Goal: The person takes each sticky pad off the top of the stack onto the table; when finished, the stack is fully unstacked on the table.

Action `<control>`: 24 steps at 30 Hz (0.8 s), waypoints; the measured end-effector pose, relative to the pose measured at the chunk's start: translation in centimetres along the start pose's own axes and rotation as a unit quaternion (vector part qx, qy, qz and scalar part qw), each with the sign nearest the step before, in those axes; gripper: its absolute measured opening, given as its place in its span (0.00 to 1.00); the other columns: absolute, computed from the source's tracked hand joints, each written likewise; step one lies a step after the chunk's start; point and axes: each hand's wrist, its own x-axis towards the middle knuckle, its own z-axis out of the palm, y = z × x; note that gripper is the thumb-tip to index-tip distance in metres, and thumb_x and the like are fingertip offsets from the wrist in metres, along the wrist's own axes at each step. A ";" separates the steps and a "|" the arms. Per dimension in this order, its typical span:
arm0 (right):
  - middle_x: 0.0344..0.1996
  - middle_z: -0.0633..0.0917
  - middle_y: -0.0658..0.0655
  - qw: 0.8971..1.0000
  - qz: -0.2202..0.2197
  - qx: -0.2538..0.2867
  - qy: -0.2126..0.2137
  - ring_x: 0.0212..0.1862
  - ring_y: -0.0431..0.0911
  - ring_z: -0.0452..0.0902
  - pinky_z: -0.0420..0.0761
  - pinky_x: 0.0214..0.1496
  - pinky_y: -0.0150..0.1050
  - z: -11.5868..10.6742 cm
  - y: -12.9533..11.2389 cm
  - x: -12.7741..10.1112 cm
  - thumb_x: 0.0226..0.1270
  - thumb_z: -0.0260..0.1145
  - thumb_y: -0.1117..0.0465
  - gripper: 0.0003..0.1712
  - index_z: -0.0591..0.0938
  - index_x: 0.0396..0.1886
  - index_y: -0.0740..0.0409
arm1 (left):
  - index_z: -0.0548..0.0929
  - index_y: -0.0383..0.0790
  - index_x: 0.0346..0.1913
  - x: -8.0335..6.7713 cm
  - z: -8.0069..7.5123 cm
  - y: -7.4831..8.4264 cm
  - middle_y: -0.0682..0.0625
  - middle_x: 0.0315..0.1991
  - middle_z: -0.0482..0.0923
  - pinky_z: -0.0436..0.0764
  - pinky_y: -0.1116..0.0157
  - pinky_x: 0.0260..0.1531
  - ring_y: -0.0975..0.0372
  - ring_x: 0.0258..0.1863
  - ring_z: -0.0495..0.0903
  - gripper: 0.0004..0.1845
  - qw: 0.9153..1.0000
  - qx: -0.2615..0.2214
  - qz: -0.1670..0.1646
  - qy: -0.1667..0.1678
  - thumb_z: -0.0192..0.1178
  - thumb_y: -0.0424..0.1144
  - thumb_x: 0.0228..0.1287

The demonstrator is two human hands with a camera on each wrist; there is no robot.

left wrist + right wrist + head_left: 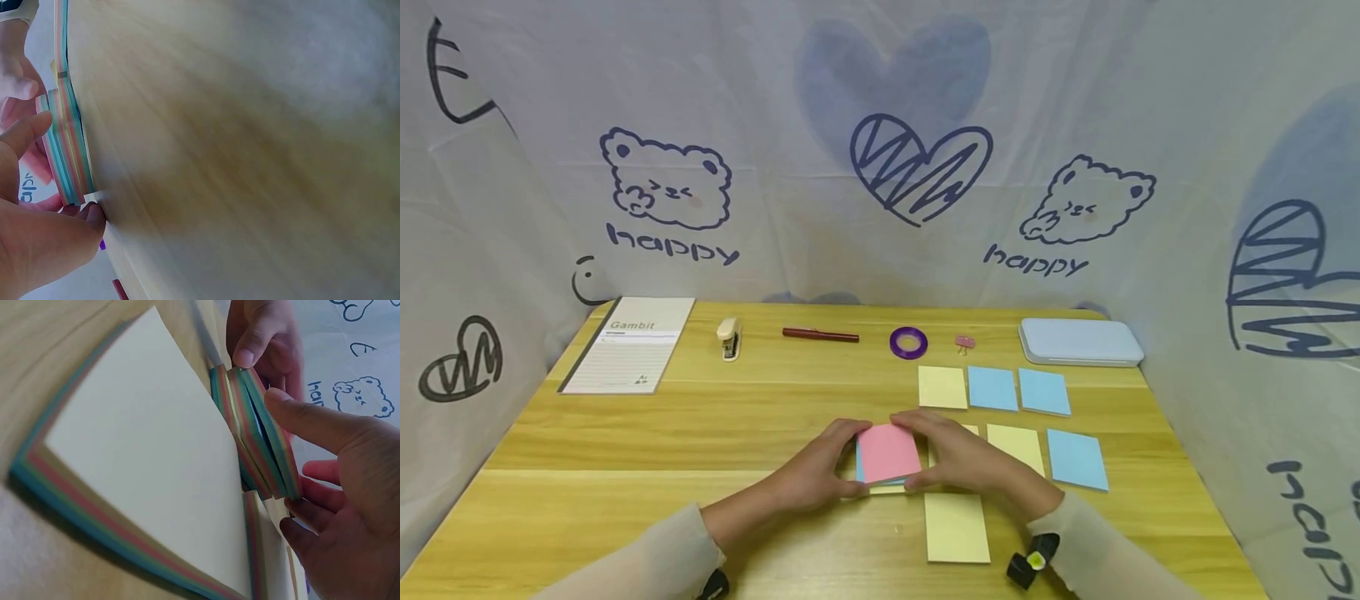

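Observation:
A pink sticky note pad (889,452) tops a small pile near the table's middle, with a blue pad (860,468) and a yellow pad (887,491) showing beneath it. My left hand (808,477) grips the pile's left side, thumb at the front corner and fingers at the back. From the right, my right hand (962,457) holds the same pile between thumb and fingers. Striped layered edges of the stacked pads (259,431) show in the right wrist view, with a narrow gap between the upper pads. A yellow pad (957,528) lies just in front of the right hand.
Right of the pile lie more yellow pads (1017,448) and blue pads (1077,459) in rows. Along the back are a notebook (628,346), stapler (729,339), dark red pen (820,335), purple tape roll (896,342), pink binder clip (965,342) and pale blue case (1079,341).

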 end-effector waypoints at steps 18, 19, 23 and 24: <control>0.70 0.75 0.55 0.999 -0.033 -0.013 0.016 0.71 0.52 0.71 0.73 0.72 0.54 0.4 0.0 0.3 0.57 0.81 0.51 0.48 0.71 0.75 0.59 | 0.63 0.33 0.76 0.0 0.0 0.3 0.39 0.71 0.68 0.66 0.46 0.73 0.46 0.73 0.66 0.44 1.000 0.008 -0.009 0.003 0.75 0.33 0.60; 0.69 0.75 0.55 0.999 -0.035 -0.014 0.017 0.71 0.52 0.71 0.73 0.72 0.54 0.4 0.0 0.3 0.57 0.81 0.51 0.48 0.71 0.75 0.59 | 0.63 0.33 0.76 0.0 0.0 0.3 0.39 0.71 0.68 0.66 0.46 0.73 0.46 0.73 0.66 0.44 1.000 0.008 -0.009 0.003 0.75 0.33 0.60; 0.69 0.76 0.55 0.999 -0.038 -0.022 0.023 0.70 0.52 0.72 0.74 0.71 0.53 0.4 0.0 0.2 0.57 0.82 0.51 0.48 0.71 0.75 0.58 | 0.63 0.33 0.76 0.0 -0.1 0.3 0.39 0.70 0.68 0.66 0.46 0.73 0.46 0.73 0.66 0.45 1.000 0.007 -0.010 0.002 0.75 0.33 0.60; 0.69 0.75 0.55 0.999 -0.038 -0.024 0.024 0.70 0.53 0.72 0.74 0.71 0.54 0.4 0.0 0.2 0.57 0.82 0.51 0.48 0.71 0.74 0.57 | 0.63 0.33 0.77 0.0 -0.1 0.3 0.39 0.70 0.68 0.66 0.46 0.73 0.46 0.73 0.66 0.45 1.000 0.007 -0.010 0.001 0.75 0.33 0.60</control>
